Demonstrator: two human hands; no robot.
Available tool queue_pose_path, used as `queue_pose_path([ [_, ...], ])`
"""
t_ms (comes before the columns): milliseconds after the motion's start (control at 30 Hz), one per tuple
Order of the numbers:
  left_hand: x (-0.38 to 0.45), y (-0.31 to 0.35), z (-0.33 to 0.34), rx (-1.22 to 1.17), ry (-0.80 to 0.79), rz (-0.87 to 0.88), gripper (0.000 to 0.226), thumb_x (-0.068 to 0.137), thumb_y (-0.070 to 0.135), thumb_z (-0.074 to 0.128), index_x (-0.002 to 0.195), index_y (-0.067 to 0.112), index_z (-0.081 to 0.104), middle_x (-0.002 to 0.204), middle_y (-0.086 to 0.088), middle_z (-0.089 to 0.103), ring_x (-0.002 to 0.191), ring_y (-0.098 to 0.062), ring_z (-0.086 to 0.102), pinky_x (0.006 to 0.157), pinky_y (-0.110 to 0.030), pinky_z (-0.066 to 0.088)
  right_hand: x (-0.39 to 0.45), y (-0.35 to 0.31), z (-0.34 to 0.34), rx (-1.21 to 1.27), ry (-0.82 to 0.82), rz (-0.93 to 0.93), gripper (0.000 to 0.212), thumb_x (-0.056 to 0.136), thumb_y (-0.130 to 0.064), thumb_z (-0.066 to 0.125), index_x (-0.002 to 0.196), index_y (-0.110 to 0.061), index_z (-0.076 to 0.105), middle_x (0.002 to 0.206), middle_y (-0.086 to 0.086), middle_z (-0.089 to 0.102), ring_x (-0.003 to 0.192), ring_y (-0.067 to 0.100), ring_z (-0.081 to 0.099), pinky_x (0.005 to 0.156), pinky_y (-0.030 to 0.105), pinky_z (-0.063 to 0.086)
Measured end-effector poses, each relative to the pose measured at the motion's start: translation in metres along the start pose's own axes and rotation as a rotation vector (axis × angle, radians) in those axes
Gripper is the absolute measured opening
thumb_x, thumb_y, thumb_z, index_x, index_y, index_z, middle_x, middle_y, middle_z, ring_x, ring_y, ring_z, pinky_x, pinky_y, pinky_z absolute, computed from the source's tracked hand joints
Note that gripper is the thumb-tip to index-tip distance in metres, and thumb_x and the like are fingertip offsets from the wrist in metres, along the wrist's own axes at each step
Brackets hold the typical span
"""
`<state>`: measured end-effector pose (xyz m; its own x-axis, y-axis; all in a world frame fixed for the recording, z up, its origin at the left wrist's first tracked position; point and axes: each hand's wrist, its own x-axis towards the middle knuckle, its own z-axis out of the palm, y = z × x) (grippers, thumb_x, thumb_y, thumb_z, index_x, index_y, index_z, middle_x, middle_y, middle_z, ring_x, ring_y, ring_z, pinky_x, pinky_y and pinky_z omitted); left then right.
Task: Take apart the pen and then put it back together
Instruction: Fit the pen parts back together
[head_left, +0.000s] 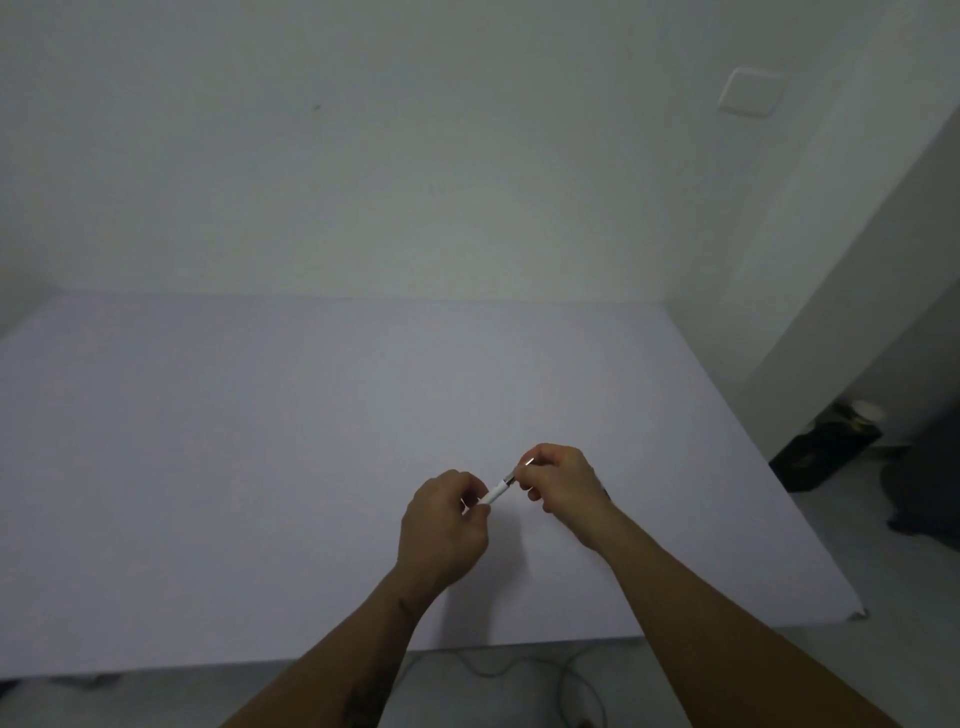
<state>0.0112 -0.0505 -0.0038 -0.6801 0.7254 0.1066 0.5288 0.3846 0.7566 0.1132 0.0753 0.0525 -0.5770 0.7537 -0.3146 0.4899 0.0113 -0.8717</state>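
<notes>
A white pen (497, 491) is held in the air above the table, slanting up to the right between both hands. My left hand (444, 525) pinches its lower white end. My right hand (563, 480) grips its upper end, where a dark band and a thin metal part (529, 461) show by the fingers. Most of the pen is hidden inside the two fists. I cannot tell whether the pen is in one piece or parted.
The pale table (260, 467) fills the view, with its front edge near my forearms and its right edge slanting away. A dark box with a white-capped item (826, 452) stands on the floor at right. Cables (519, 670) lie on the floor below the front edge.
</notes>
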Motion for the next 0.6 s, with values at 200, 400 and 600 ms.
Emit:
queue_pose_path([
  [200, -0.003, -0.003, -0.003, 0.038, -0.024, -0.019, 0.013, 0.080, 0.025, 0.071, 0.080, 0.030, 0.059, 0.077, 0.013, 0.058, 0.071, -0.012, 0.054, 0.065, -0.025, 0.052, 0.000, -0.005, -0.010, -0.155, -0.054, -0.066, 0.016, 0.083, -0.027, 0.073, 0.096, -0.017, 0.069, 0.090, 0.009, 0.069, 0.083, 0.025, 0.066, 0.066, 0.029, 0.047],
  [400, -0.001, -0.005, -0.006, 0.064, -0.039, 0.013, 0.016, 0.079, 0.024, 0.072, 0.077, 0.033, 0.058, 0.074, 0.016, 0.057, 0.069, -0.011, 0.053, 0.060, -0.022, 0.048, 0.000, -0.004, -0.012, -0.271, -0.029, -0.125, 0.013, 0.084, -0.014, 0.070, 0.073, -0.021, 0.071, 0.075, 0.005, 0.070, 0.066, 0.017, 0.061, 0.059, 0.026, 0.049],
  [600, -0.001, -0.012, -0.010, 0.114, -0.015, 0.065, 0.011, 0.079, 0.025, 0.070, 0.080, 0.030, 0.061, 0.074, 0.016, 0.056, 0.069, -0.009, 0.052, 0.061, -0.025, 0.049, -0.001, -0.002, -0.008, -0.344, -0.034, -0.133, 0.022, 0.085, -0.039, 0.069, 0.075, -0.019, 0.068, 0.069, -0.001, 0.063, 0.054, 0.011, 0.051, 0.049, 0.020, 0.037],
])
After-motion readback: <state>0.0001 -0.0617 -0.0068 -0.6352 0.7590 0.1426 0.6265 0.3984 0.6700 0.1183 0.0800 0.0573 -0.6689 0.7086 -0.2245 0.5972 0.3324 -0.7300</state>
